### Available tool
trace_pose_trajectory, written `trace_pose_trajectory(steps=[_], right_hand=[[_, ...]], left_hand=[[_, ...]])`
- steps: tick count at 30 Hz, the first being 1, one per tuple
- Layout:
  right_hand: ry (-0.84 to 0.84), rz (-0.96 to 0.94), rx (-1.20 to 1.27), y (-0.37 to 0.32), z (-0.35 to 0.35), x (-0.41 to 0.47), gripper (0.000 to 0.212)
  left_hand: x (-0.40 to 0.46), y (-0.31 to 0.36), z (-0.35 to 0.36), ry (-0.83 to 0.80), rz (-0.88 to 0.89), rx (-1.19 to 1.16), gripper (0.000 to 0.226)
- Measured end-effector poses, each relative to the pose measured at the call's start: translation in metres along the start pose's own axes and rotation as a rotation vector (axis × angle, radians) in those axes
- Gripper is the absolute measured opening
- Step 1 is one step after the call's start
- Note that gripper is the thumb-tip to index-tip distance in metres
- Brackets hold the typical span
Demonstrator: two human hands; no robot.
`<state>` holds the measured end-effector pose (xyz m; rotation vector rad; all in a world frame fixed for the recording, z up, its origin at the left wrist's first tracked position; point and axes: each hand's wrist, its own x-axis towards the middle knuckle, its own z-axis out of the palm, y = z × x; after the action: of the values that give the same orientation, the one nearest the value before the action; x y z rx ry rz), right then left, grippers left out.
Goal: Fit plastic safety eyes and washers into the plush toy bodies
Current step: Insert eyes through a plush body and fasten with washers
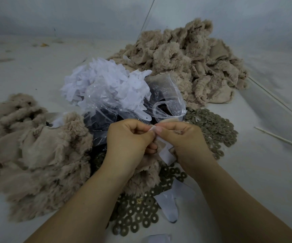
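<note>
Seating an eye in one plush body, both hands pinching it near the tabletop's near edge.
Left hand and right hand fingers are curling tight on fabric; eye itself hidden. Next: probably picking a washer and pressing it on.

Two hands are seen, left and right. Two plush piles are counted, one plastic bag, two thin sticks, washers too many to count.
</note>
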<state>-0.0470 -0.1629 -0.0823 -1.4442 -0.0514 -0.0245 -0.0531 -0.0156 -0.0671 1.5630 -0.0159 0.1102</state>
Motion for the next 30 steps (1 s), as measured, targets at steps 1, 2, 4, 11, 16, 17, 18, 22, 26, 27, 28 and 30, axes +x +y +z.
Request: trace_pose_trajectory(steps=[1,2,4,11,16,17,18,22,26,27,28,30], right_hand=[[-0.006,-0.006,0.016,0.0002,-0.0001,0.0001,0.013],[-0.003,-0.005,0.034,-0.0001,-0.0002,-0.0003,0.017],[0.022,-0.009,0.040,0.0003,-0.0004,-0.0002,0.021],[0.059,-0.032,-0.006,-0.0007,0.0024,-0.0005,0.011],[0.073,-0.007,0.021,-0.0015,0.0032,-0.0014,0.007],[0.078,-0.004,0.020,-0.0011,0.0032,-0.0013,0.006],[0.079,-0.004,0.016,-0.0011,0.0032,-0.0013,0.007],[0.089,-0.027,-0.005,-0.0027,0.0043,-0.0020,0.018],[0.113,-0.034,-0.035,-0.0030,0.0050,-0.0021,0.020],[0.114,-0.027,-0.035,-0.0034,0.0049,-0.0025,0.018],[0.109,-0.017,-0.029,-0.0039,0.0047,-0.0032,0.015],[0.105,-0.007,-0.019,-0.0049,0.0044,-0.0042,0.009]], left_hand=[[-0.0001,-0.0003,-0.0003,-0.007,-0.005,-0.008,0.006],[-0.0004,-0.0005,-0.0005,-0.014,-0.016,-0.023,0.005],[-0.0009,-0.0007,-0.0011,-0.031,-0.050,-0.071,0.004],[0.0006,0.0001,-0.0018,-0.037,-0.079,-0.130,0.019],[0.0007,-0.0010,-0.0002,-0.026,-0.060,-0.092,0.011],[0.0007,-0.0012,-0.0002,-0.025,-0.053,-0.081,0.010],[0.0007,-0.0013,-0.0002,-0.027,-0.044,-0.069,0.010],[0.0001,-0.0005,-0.0010,-0.056,-0.021,-0.024,0.009],[0.0004,0.0008,-0.0016,-0.066,-0.032,-0.014,0.008],[0.0007,0.0010,-0.0013,-0.066,-0.037,-0.014,0.007],[0.0011,0.0010,-0.0011,-0.066,-0.045,-0.014,0.007],[0.0022,0.0007,-0.0005,-0.064,-0.059,-0.017,0.006]])
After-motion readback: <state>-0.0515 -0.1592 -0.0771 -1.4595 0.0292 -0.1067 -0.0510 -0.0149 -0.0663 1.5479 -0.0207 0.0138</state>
